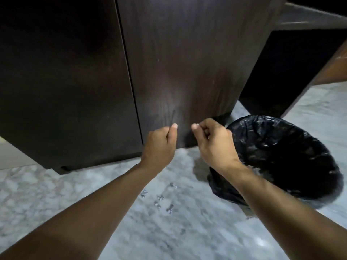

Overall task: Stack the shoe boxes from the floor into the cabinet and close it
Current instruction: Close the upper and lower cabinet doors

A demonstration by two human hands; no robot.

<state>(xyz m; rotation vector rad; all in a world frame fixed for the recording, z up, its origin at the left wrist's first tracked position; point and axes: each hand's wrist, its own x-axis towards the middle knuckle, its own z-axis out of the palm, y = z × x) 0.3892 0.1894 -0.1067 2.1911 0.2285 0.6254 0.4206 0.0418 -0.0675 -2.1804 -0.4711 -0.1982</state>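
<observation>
A dark wooden cabinet fills the upper view, with a left door [65,81] and a right door [187,62] separated by a thin seam. Both doors look shut. My left hand [159,145] is at the lower part of the right door with its fingers curled and its thumb pointing up against the wood. My right hand [214,143] is beside it, near the door's lower right corner, also with curled fingers and its thumb stuck out. Neither hand holds anything that I can see. No shoe boxes are in view.
A waste bin lined with a black plastic bag [281,156] stands on the floor right of the cabinet, under my right forearm. The floor [56,194] is grey marble with small bits of debris [161,199]. A brown furniture edge [334,64] is at far right.
</observation>
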